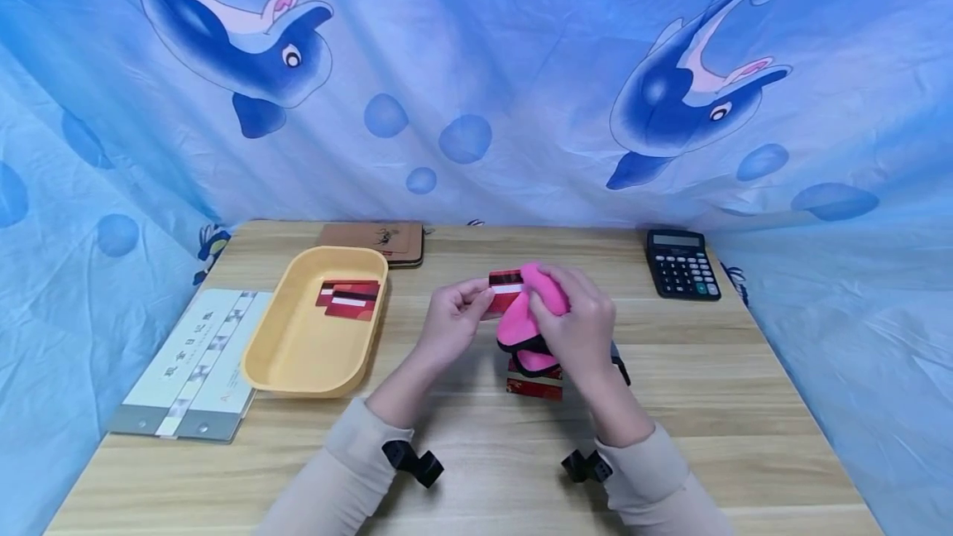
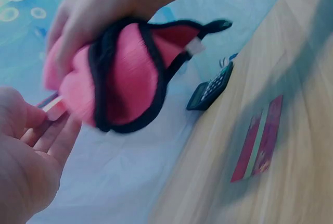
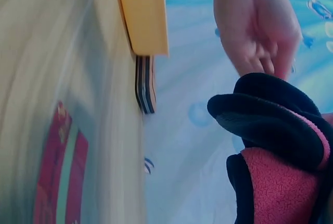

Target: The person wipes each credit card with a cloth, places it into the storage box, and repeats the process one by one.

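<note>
Between thumb and fingers, my left hand (image 1: 456,313) pinches a red bank-style card (image 1: 505,298) with a dark stripe and a white strip. My right hand (image 1: 584,325) grips a folded pink fleece piece with black edging (image 1: 515,326), which overlaps the card's right end in the head view. Its black outer side (image 3: 265,122) shows in the right wrist view, and its open pink folds (image 2: 136,75) in the left wrist view. Below it, another red card (image 1: 534,387) lies on the table, partly covered by the fleece in the head view.
At left stands a yellow tray (image 1: 305,350) holding red striped cards (image 1: 353,304). A grey-white notebook (image 1: 189,362) lies left of it, and a brown leather-like cover (image 1: 365,236) behind it. At the back right sits a black calculator (image 1: 682,265). A blue dolphin curtain (image 1: 521,164) surrounds the table.
</note>
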The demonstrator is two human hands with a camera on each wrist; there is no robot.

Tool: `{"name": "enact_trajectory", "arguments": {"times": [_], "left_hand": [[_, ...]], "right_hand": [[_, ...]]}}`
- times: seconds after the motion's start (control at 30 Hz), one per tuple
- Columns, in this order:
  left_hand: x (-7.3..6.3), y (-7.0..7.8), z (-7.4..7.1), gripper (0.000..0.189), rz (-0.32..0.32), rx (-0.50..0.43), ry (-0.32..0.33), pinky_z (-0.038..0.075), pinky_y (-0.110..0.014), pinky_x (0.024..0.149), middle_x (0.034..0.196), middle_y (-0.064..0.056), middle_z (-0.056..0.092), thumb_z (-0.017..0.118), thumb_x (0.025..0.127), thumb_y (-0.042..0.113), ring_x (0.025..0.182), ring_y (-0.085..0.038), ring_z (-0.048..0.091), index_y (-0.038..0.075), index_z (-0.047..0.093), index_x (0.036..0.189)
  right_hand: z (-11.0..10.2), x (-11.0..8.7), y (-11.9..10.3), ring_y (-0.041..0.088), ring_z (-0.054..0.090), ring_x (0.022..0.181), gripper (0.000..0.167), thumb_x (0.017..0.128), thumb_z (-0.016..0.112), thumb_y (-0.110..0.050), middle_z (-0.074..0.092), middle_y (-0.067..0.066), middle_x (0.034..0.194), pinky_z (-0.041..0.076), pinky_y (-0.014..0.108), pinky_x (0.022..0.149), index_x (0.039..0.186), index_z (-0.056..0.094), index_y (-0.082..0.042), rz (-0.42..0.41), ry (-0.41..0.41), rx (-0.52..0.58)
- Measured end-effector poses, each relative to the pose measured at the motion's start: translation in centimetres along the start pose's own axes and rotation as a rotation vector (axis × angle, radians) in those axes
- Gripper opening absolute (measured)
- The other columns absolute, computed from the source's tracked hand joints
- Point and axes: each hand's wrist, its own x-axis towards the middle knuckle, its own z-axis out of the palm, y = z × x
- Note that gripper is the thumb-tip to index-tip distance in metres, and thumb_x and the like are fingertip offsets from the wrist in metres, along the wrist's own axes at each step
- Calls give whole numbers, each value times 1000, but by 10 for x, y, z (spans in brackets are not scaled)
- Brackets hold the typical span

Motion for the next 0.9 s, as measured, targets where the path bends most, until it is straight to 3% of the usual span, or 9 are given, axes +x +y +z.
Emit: {"name": "enact_trajectory", "arguments": {"times": [0.2, 0.3, 0.37, 0.47, 0.6, 0.73, 0.83, 0.9], "left_hand": [[0, 2, -9, 25, -1, -65, 4, 62, -36, 83, 107, -33, 69, 55, 101, -5, 93, -40, 73, -18, 63, 120], [0, 1, -7, 24, 17, -47, -11, 62, -35, 84, 105, -31, 70, 56, 100, -5, 93, -38, 73, -17, 64, 119], [0, 0, -3, 23, 30, -12, -27, 61, -32, 84, 103, -27, 72, 56, 100, -4, 92, -30, 75, -14, 65, 119], [0, -3, 2, 25, 27, 61, -34, 61, -22, 65, 88, -19, 73, 54, 100, -4, 71, -16, 70, -8, 68, 120], [-4, -4, 5, 32, 14, 129, -9, 45, -19, 43, 71, -8, 64, 50, 97, -6, 51, -10, 52, -2, 71, 121], [-5, -4, 2, 26, 22, 137, 3, 52, -20, 48, 79, -8, 70, 55, 101, 0, 58, -11, 59, 0, 71, 121], [-4, -4, -3, 23, 23, 96, 4, 62, -25, 67, 93, -15, 75, 57, 102, 3, 75, -16, 71, -4, 70, 119], [-4, -3, -8, 22, 22, 63, 12, 63, -29, 77, 100, -21, 74, 57, 102, 2, 85, -22, 74, -8, 69, 119]], "right_hand": [[-6, 2, 9, 29, 74, 86, 28, 79, 82, -9, 76, 15, 97, 62, 46, 63, 106, 78, -2, 29, 16, -48], [-1, 1, 4, 30, 73, 83, 29, 78, 83, -7, 75, 15, 97, 61, 46, 61, 106, 77, -2, 5, 20, -37], [5, -1, -2, 30, 73, 81, 29, 77, 83, -7, 75, 14, 98, 61, 45, 59, 105, 77, -2, -22, 18, -11], [15, -3, -15, 29, 73, 81, 28, 78, 82, -8, 75, 14, 99, 62, 43, 58, 105, 77, -3, -73, -11, 30], [22, -7, -25, 28, 73, 81, 26, 79, 79, -8, 75, 14, 99, 63, 40, 60, 104, 78, -2, -106, -37, 58], [20, -7, -20, 28, 73, 79, 26, 78, 81, -6, 75, 15, 97, 63, 41, 59, 103, 77, -2, -97, -19, 32], [15, -6, -9, 30, 73, 80, 28, 77, 83, -6, 75, 15, 97, 63, 43, 61, 105, 77, -2, -63, -4, 2], [10, -4, 0, 30, 74, 84, 29, 78, 83, -7, 75, 15, 98, 64, 45, 66, 106, 77, -1, -19, -1, -15]]}}
